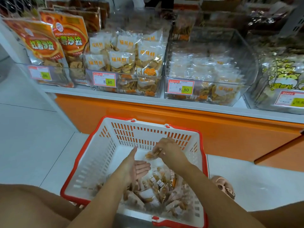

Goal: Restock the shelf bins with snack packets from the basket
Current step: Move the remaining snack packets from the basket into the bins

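Heaped packets half-fill the basket, so much restocking remains. The right hand pinches one packet; the left hand lies palm-up, fingers straight.

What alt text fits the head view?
The right hand pinches a snack packet over a white, red-rimmed basket, beside the left hand, open with palm up. Clear shelf bins of packets stand behind.
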Demonstrator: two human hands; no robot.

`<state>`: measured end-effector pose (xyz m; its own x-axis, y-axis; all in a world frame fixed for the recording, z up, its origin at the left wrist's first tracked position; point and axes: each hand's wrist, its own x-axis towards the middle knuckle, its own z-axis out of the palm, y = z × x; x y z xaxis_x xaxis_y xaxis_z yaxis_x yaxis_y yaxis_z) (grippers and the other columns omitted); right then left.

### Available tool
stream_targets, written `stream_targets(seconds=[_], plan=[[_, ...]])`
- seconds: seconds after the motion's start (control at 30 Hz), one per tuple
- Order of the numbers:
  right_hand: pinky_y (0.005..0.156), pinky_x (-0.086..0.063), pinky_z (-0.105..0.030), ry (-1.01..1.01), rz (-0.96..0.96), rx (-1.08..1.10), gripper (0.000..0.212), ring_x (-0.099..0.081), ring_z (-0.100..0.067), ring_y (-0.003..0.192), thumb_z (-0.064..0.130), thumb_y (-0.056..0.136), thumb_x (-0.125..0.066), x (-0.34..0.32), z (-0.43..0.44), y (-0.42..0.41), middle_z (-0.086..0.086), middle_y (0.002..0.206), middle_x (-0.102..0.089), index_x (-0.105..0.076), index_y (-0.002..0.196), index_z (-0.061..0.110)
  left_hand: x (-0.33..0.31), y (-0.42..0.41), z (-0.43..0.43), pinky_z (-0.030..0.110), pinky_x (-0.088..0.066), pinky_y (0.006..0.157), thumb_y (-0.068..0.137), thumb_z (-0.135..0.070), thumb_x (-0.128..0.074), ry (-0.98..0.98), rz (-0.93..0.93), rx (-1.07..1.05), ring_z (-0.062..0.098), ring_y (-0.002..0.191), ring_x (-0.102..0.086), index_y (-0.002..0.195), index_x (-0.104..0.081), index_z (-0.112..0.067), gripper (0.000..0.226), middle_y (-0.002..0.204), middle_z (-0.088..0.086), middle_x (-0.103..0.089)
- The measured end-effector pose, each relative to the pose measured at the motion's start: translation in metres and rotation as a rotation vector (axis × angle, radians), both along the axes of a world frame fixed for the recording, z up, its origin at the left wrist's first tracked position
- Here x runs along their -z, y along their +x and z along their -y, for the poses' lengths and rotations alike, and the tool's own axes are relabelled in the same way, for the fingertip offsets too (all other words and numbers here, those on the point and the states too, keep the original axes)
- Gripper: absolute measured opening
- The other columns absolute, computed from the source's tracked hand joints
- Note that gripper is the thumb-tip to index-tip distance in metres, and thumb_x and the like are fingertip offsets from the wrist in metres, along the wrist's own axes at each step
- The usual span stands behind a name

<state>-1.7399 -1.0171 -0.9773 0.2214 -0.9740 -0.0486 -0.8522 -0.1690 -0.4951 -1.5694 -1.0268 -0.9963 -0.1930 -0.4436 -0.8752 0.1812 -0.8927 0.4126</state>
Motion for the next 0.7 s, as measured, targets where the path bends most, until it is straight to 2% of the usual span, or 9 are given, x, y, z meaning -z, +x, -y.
stream_targets(seconds=[0.07,0.13,0.2,0.27,0.33,0.4,0.43,0.53,0.7], plan=[[0.08,-0.041,-0.023,-0.204,-0.018,-0.064,0.027,-0.055,-0.023,0.098,-0.005,0.078,-0.067,-0.017,0.002,0.005,-0.002,0.096,-0.067,-0.077,0.092,0.016,-0.018,-0.005,0.011,0.03,-0.053,0.07,0.094,-0.051,-0.049,-0.063,-0.071,-0.138,0.023,0.077,-0.065,0.099,-0.055,0.005,0.056,0.091,0.018,-0.065],[0.078,-0.044,-0.026,-0.372,0.053,-0.086,0.026,-0.06,-0.028,0.096,-0.005,0.074,-0.071,-0.029,0.003,0.009,-0.004,0.094,-0.069,-0.079,0.088,0.015,-0.037,-0.011,0.02,0.022,-0.046,0.043,0.097,-0.037,-0.05,-0.108,-0.11,-0.258,0.014,0.045,-0.052,0.101,-0.054,0.002,0.039,0.071,0.011,-0.058],[0.086,-0.042,-0.026,-0.478,0.149,-0.061,0.032,-0.058,-0.027,0.104,-0.008,0.075,-0.064,-0.036,0.004,0.011,-0.003,0.104,-0.069,-0.079,0.085,0.018,-0.048,-0.014,0.026,0.016,-0.034,0.032,0.099,-0.025,-0.049,-0.179,-0.094,-0.354,0.012,0.038,-0.044,0.101,-0.056,0.0,0.026,0.063,0.008,-0.058],[0.1,-0.033,-0.017,-0.366,0.322,0.068,0.047,-0.05,-0.014,0.119,-0.018,0.079,-0.052,-0.043,0.004,0.011,0.005,0.119,-0.063,-0.078,0.085,0.02,-0.054,-0.017,0.028,0.018,-0.041,0.036,0.098,-0.022,-0.051,-0.304,0.031,-0.359,0.015,0.052,-0.056,0.099,-0.061,-0.003,0.022,0.072,0.009,-0.065],[0.097,-0.032,-0.007,-0.193,0.613,0.264,0.045,-0.047,0.005,0.118,-0.012,0.09,-0.045,-0.054,0.003,0.01,0.015,0.121,-0.058,-0.075,0.091,0.022,-0.06,-0.018,0.026,0.025,-0.052,0.05,0.096,-0.023,-0.055,-0.477,0.157,-0.316,0.018,0.069,-0.061,0.097,-0.065,-0.004,0.021,0.082,0.009,-0.066],[0.09,-0.042,-0.017,-0.017,0.885,0.41,0.023,-0.052,0.004,0.113,0.022,0.097,-0.049,-0.063,0.006,0.009,0.018,0.116,-0.06,-0.07,0.104,0.027,-0.068,-0.019,0.024,0.024,-0.053,0.059,0.093,-0.019,-0.06,-0.665,0.207,-0.253,0.018,0.07,-0.059,0.095,-0.068,-0.003,0.018,0.079,0.006,-0.064],[0.089,-0.046,-0.024,0.069,0.947,0.449,0.026,-0.054,-0.001,0.112,0.042,0.092,-0.051,-0.068,0.008,0.007,0.018,0.116,-0.061,-0.067,0.109,0.031,-0.074,-0.019,0.023,0.022,-0.052,0.058,0.091,-0.017,-0.062,-0.751,0.236,-0.224,0.014,0.066,-0.058,0.091,-0.068,-0.006,0.013,0.071,0.0,-0.063],[0.084,-0.053,-0.033,0.086,0.955,0.451,0.05,-0.063,-0.009,0.102,0.067,0.081,-0.055,-0.076,0.013,0.0,0.011,0.112,-0.066,-0.065,0.112,0.03,-0.092,-0.021,0.025,0.016,-0.047,0.053,0.087,-0.016,-0.067,-0.946,0.325,-0.141,0.0,0.051,-0.053,0.085,-0.068,-0.011,0.005,0.051,-0.012,-0.058],[0.055,-0.046,-0.022,0.029,0.889,0.448,0.055,-0.059,-0.016,0.059,0.056,0.089,-0.049,-0.095,0.018,-0.009,-0.014,0.075,-0.067,-0.07,0.087,0.006,-0.116,-0.032,0.027,0.014,-0.048,0.057,0.082,-0.019,-0.071,-1.098,0.323,-0.169,0.0,0.058,-0.057,0.088,-0.07,-0.016,0.007,0.069,-0.002,-0.064]])
